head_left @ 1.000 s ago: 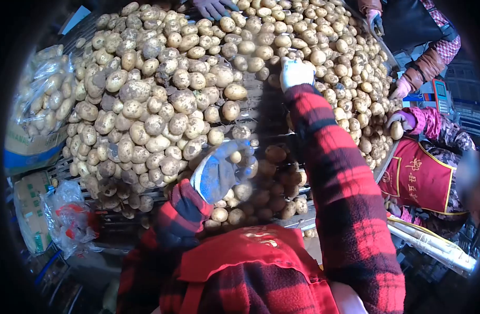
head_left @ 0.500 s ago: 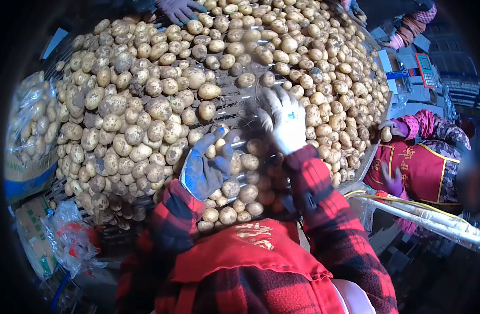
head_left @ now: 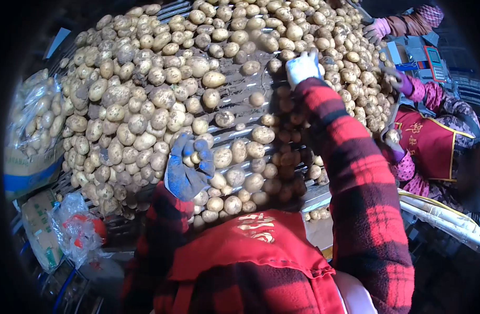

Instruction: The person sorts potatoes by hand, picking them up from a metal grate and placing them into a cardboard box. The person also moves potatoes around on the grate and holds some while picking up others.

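Potatoes (head_left: 352, 56) lie just beside the right hand (head_left: 304, 68), upper centre of the frame, its finger closure unclear, while the left hand (head_left: 185, 177), farther off left of centre, curls around a small potato (head_left: 196, 157).

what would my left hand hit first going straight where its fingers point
Probably the potatoes just beyond the fingers of your left hand, though depth is unclear and it might pass above them.

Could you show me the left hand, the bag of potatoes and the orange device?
Left hand (head_left: 185, 177): head view, on the glove's palm.
Bag (head_left: 36, 121): head view, middle of its clear side.
Device (head_left: 433, 55): head view, on its screen.
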A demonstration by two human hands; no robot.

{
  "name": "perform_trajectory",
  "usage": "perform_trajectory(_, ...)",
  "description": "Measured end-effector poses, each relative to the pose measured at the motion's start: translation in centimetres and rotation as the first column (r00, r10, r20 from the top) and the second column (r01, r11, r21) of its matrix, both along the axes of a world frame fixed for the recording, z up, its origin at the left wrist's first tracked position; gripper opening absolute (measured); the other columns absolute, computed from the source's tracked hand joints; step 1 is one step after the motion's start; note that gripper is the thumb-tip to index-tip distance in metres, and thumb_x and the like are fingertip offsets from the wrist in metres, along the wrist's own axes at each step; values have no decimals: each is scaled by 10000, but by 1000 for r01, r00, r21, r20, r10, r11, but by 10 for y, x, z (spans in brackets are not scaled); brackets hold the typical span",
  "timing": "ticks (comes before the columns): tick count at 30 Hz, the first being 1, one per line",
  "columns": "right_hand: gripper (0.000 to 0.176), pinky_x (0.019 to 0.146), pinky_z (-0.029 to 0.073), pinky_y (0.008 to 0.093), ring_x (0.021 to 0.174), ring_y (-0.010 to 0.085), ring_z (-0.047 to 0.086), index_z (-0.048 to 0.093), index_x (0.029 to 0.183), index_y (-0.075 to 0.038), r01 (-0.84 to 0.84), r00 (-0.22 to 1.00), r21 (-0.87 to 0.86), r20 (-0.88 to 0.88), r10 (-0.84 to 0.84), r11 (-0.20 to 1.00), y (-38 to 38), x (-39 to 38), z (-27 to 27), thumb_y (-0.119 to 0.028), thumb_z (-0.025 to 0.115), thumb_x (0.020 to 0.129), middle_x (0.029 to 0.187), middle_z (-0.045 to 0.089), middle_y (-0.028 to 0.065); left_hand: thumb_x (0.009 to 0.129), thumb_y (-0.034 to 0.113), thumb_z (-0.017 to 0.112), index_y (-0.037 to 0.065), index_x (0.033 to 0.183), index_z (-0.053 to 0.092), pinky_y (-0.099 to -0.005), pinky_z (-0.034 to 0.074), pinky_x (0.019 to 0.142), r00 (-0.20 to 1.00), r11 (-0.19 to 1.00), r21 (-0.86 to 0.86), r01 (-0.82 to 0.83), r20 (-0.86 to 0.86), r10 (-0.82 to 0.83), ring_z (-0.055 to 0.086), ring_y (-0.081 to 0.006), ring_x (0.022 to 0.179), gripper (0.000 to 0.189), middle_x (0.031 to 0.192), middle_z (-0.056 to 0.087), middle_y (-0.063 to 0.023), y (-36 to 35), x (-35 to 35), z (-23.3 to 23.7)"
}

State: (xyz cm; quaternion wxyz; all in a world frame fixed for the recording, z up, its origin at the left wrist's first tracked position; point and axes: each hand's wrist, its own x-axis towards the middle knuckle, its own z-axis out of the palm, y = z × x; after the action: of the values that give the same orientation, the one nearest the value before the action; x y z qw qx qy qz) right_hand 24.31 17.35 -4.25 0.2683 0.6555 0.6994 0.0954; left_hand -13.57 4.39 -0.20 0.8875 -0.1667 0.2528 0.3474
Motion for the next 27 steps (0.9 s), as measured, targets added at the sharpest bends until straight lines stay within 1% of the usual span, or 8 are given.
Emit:
perform_trajectory(2, 220, 1077, 416, 547, 1105, 338, 672, 816, 1001, -130, 36, 980, 64, -199, -22, 997, 3, 18, -5, -276, 712, 873, 1040, 783, 108, 1093, 298, 602, 148, 966, 667, -288, 542, 714, 995, 996, 50, 74, 69, -77, 644, -159, 930, 208, 1062, 698, -5, 0, -5, 9)
perform_trajectory(4, 274, 1042, 438, 527, 1090, 321, 673, 803, 1059, -131, 85, 931, 237, -366, 7, 968, -21, 12, 3, -310, 761, 856, 1010, 778, 94, 1134, 276, 513, 158, 1455, 555, -262, 516, 647, 981, 976, 136, 169, -118, -153, 612, -151, 868, 344, 1171, 650, -10, -6, -8, 7)
perform_trajectory(8, 202, 651, 572, 471, 705, 379, 719, 753, 956, -98, 12, 330, 142, -935, 130, 990, -91, -85, 85, -290, 714, 905, 755, 714, 172, 1120, 224, 509, 185, 1663, 361, -250, 480, 607, 909, 929, 147, 340, -304, -284, 588, -156, 858, 564, 1168, 647, -29, -17, 10, 26)
perform_trajectory(10, 336, 869, 532, 506, 893, 388, 724, 735, 1095, -52, -81, 135, 19, -990, 30, 997, -136, -116, 79, -338, 743, 920, 913, 742, 194, 1123, 247, 506, 187, 1649, 383, -254, 477, 601, 861, 889, 173, 424, -381, -337, 583, -162, 859, 544, 1186, 650, -49, -21, 13, 4)
perform_trajectory(17, 134, 968, 439, 552, 986, 341, 651, 710, 962, -120, 53, 853, 241, -515, 82, 969, -139, -154, -25, -196, 614, 910, 926, 721, 108, 1129, 348, 488, 139, 1422, 607, -292, 532, 669, 979, 975, 94, 202, 12, -203, 602, -185, 905, 379, 1198, 642, -88, -36, -27, -12)
perform_trajectory(21, 110, 835, 483, 524, 793, 357, 677, 708, 855, -144, 239, 601, 405, -775, 193, 883, -143, -137, -10, -244, 688, 897, 766, 704, 98, 1137, 334, 445, 121, 1426, 603, -357, 603, 814, 975, 990, 114, 84, 197, -106, 675, -241, 1103, 392, 1387, 638, -119, -52, -40, -30)
perform_trajectory(22, 88, 871, 422, 533, 929, 337, 632, 664, 931, -141, 269, 517, 132, -856, -27, 954, -150, -143, 27, -227, 676, 922, 863, 700, 102, 1130, 325, 465, 129, 1420, 612, -347, 601, 808, 987, 990, 105, 98, 120, -111, 677, -225, 1099, 379, 1374, 648, -110, -51, -34, -25)
perform_trajectory(27, 252, 974, 439, 519, 1010, 325, 630, 676, 1118, -67, -96, 498, 216, -835, 235, 972, -210, -190, 83, -172, 589, 905, 1085, 683, 142, 1118, 308, 505, 139, 1345, 641, -327, 588, 708, 993, 994, 44, 104, 55, -106, 694, -198, 1011, 315, 1109, 681, -48, -73, -39, -43)
